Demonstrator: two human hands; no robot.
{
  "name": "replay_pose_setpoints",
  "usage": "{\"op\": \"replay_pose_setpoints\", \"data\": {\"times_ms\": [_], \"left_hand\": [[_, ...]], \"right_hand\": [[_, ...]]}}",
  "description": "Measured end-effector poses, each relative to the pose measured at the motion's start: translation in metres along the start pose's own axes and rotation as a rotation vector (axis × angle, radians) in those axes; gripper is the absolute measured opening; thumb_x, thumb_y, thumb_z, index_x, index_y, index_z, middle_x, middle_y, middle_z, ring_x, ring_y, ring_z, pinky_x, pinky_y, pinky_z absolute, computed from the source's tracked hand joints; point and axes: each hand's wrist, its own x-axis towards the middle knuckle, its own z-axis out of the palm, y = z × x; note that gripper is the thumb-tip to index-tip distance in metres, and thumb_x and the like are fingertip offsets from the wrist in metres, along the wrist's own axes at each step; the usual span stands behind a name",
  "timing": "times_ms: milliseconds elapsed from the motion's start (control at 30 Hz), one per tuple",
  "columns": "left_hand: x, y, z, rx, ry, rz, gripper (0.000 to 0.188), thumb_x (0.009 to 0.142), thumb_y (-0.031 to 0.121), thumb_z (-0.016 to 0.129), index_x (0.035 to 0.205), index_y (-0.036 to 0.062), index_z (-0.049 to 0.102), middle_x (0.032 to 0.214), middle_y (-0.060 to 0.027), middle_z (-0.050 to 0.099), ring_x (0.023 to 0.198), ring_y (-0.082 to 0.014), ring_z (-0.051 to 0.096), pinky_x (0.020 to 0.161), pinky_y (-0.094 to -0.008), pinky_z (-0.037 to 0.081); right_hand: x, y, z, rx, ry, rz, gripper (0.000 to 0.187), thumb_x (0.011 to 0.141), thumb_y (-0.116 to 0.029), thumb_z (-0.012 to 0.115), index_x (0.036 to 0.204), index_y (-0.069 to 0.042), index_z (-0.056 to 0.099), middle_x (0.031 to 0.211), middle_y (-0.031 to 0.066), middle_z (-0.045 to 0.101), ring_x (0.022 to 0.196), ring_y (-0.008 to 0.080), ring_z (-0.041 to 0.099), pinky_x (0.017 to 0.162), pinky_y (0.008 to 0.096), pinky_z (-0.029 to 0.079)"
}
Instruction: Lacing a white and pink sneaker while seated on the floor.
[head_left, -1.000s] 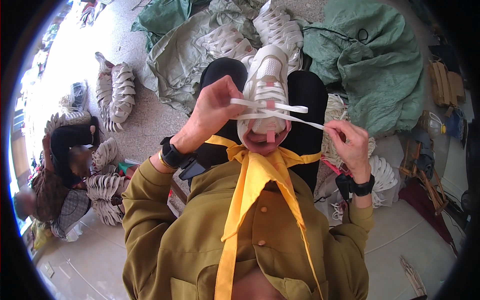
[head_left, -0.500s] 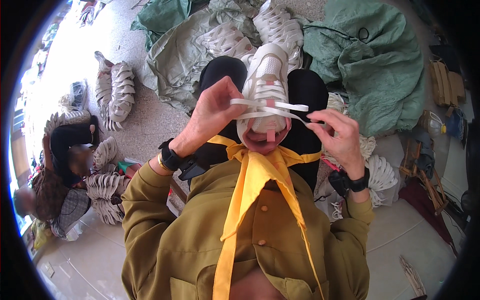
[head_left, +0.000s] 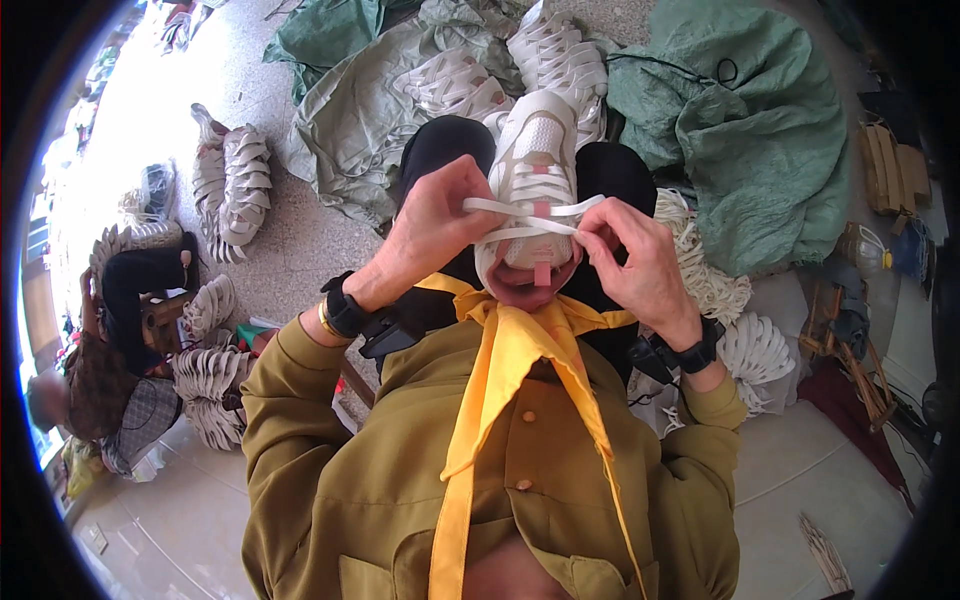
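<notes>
The floor [head_left: 300, 250] is strewn with big green sacks [head_left: 770, 150] and stacks of white shoes [head_left: 235, 185] — one sack at the far right, a paler one at the far middle with more laced shoes lying on it. Another person sits at the left edge among further stacks. In the middle, the shoe [head_left: 535, 165] in hand rests between the person's knees, toe pointing away, its pink-tabbed tongue toward the chest and just above the yellow scarf [head_left: 500, 360].

The left hand [head_left: 435, 225] is closed on the left end of the white lace [head_left: 530, 212], which runs flat across the top eyelets. The right hand [head_left: 630, 255] pinches the right end between thumb and fingertips, close against the shoe's side.

By the look of it the lace is being drawn through the upper eyelets. To do this well, I would keep the lace flat and untwisted as it crosses — a twist here would show on the finished shoe. Pull both ends evenly so the lengths match, and keep the shoe braced by the knees so it does not roll. Tension should be snug enough to lie neat, not so tight that the tongue puckers.
</notes>
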Motion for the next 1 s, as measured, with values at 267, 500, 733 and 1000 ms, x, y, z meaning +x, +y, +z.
{"op": "replay_pose_setpoints", "data": {"times_ms": [267, 500, 733, 1000], "left_hand": [[0.003, -0.007, 0.006, -0.018, -0.006, 0.003, 0.013, 0.093, -0.003, 0.067, 0.095, 0.0039, 0.056, 0.092, 0.001, 0.064, 0.089, -0.0032, 0.06, 0.078, -0.0215, 0.05], [0.005, -0.008, 0.003, -0.182, -0.055, -0.042, 0.016, 0.092, -0.005, 0.066, 0.094, 0.0054, 0.056, 0.097, -0.0002, 0.065, 0.091, -0.005, 0.061, 0.08, -0.0223, 0.051], [0.001, 0.01, -0.022, -0.358, -0.123, -0.102, 0.017, 0.09, -0.004, 0.068, 0.093, 0.0064, 0.054, 0.1, -0.0009, 0.064, 0.093, -0.0066, 0.062, 0.084, -0.0246, 0.052], [0.005, -0.003, -0.001, -0.239, -0.1, -0.064, 0.019, 0.089, -0.008, 0.066, 0.093, 0.005, 0.054, 0.1, -0.0018, 0.064, 0.093, -0.007, 0.062, 0.086, -0.0239, 0.051]], "right_hand": [[0.005, 0.006, -0.001, -0.334, 0.039, -0.271, 0.019, 0.083, 0.002, 0.071, 0.101, -0.005, 0.067, 0.087, 0.0068, 0.061, 0.074, 0.0246, 0.066, 0.065, 0.0346, 0.055], [0.0, 0.012, -0.003, -0.54, 0.002, -0.466, 0.036, 0.075, -0.003, 0.07, 0.112, -0.005, 0.071, 0.087, 0.0039, 0.057, 0.077, 0.0212, 0.064, 0.068, 0.0348, 0.055], [0.011, 0.004, 0.006, -0.546, -0.084, -0.547, 0.039, 0.078, -0.009, 0.068, 0.117, -0.004, 0.072, 0.086, 0.002, 0.054, 0.081, 0.0189, 0.062, 0.07, 0.0322, 0.055], [0.006, 0.008, -0.005, -0.618, -0.037, -0.558, 0.046, 0.073, -0.006, 0.068, 0.118, -0.006, 0.074, 0.079, 0.0007, 0.047, 0.073, 0.0182, 0.058, 0.061, 0.0322, 0.05]]}}
